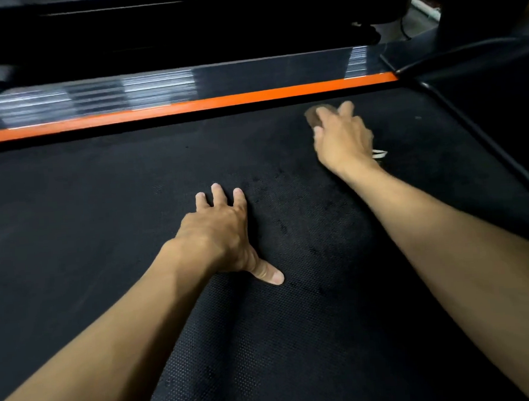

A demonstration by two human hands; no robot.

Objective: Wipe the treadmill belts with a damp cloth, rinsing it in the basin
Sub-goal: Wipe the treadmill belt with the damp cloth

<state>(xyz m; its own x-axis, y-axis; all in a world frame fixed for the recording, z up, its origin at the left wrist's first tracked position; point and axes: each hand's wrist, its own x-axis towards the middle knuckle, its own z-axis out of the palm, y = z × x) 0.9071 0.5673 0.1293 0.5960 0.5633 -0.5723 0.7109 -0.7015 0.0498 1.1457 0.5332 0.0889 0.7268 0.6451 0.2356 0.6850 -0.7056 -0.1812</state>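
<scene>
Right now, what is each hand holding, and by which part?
The right hand presses a brown cloth onto the belt, covering its near part. The left hand holds nothing.

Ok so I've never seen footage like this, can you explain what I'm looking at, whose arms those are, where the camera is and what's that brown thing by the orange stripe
There is no machine doing the work here: the arms belong to a person wearing a wide-angle camera on the head, so you look down along both forearms. The dark textured surface is a treadmill belt, and the orange stripe runs along its far edge. The left hand rests on the belt with fingers spread, holding nothing. The right hand reaches further out and presses on a brown cloth near the stripe; this is the wiping cloth, and it is blurred, probably from motion. A small white mark shows on the belt beside the right wrist. No basin is in view.
</scene>
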